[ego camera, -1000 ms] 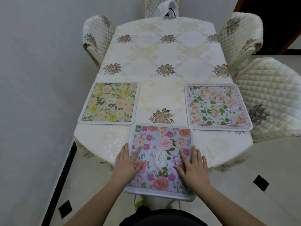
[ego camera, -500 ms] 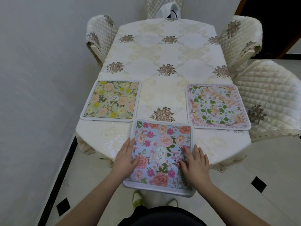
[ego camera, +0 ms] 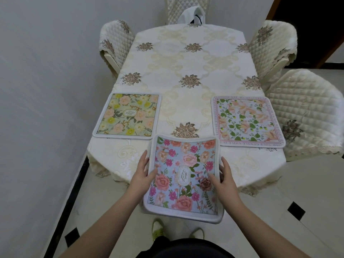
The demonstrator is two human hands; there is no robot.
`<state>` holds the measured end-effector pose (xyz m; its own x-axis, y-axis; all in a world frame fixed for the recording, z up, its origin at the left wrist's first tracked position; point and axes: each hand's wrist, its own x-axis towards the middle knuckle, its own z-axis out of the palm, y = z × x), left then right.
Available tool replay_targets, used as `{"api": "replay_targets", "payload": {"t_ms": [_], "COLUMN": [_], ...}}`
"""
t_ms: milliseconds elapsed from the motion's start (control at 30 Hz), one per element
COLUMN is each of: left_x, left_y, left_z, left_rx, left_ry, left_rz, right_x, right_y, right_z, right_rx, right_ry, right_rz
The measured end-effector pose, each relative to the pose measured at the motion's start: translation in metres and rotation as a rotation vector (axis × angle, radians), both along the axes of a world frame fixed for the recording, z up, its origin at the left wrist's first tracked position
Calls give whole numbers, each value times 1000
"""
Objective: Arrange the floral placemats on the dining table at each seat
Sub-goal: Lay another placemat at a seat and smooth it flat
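From the head view, the left hand [ego camera: 142,175] holds the left edge of the blue mat [ego camera: 183,175], its thumb lying on the printed top and its fingers [ego camera: 143,159] stretched along the white border; whether they curl under the mat cannot be told. The right hand [ego camera: 222,178] takes the right edge in the same way, thumb on the flowers and fingers running up the border. Between the two hands the mat bows a little, its sides pulled in. Its far end, beyond the fingertips, lies on the table [ego camera: 186,71]; its near end, behind the wrists, hangs past the table edge over the floor.

Ahead and to the left of the left fingers, the yellow mat [ego camera: 128,116] lies flat by the wall side. Ahead and to the right of the right fingers, the pink-bordered mat [ego camera: 247,121] lies flat next to a quilted chair [ego camera: 307,112]. Both sit well apart from the hands.

The step in hand appears to be setting this third mat at the near seat. It is not yet placed, since a good part overhangs. The next move likely calls for sliding it away from the body until all of it rests on the cloth, squaring it to the table edge, then flattening the bow. The far seats have no mats yet.
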<state>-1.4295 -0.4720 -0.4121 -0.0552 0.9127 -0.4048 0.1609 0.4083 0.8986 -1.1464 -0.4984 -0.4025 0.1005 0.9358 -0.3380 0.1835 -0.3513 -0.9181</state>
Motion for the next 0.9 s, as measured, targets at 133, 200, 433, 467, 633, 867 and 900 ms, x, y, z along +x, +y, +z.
{"api": "replay_targets", "payload": {"t_ms": [133,200,433,467,633,867,900], "left_x": [2,6,6,6,7,-4,-6], "left_y": [2,0,-6,-7,-13,-38,-42], "left_z": [-6,-6,1,5,28,55,58], "left_rx": [-195,-197,-88,-73,-84,-47,-39], "left_ry": [-131,-27,94,98,17,-67,-79], "left_rz": [128,66,-11,-16,72,186,207], "right_x": [6,7,14,16,28,25,22], "right_y": [1,0,6,7,16,26,27], "right_z": [-7,-10,-6,-4,4,26,28], "right_rx": [-90,-125,-98,-86,-47,28,33], "right_ry": [47,30,-41,-46,-20,18,12], "right_rz": [12,37,72,75,99,184,203]}}
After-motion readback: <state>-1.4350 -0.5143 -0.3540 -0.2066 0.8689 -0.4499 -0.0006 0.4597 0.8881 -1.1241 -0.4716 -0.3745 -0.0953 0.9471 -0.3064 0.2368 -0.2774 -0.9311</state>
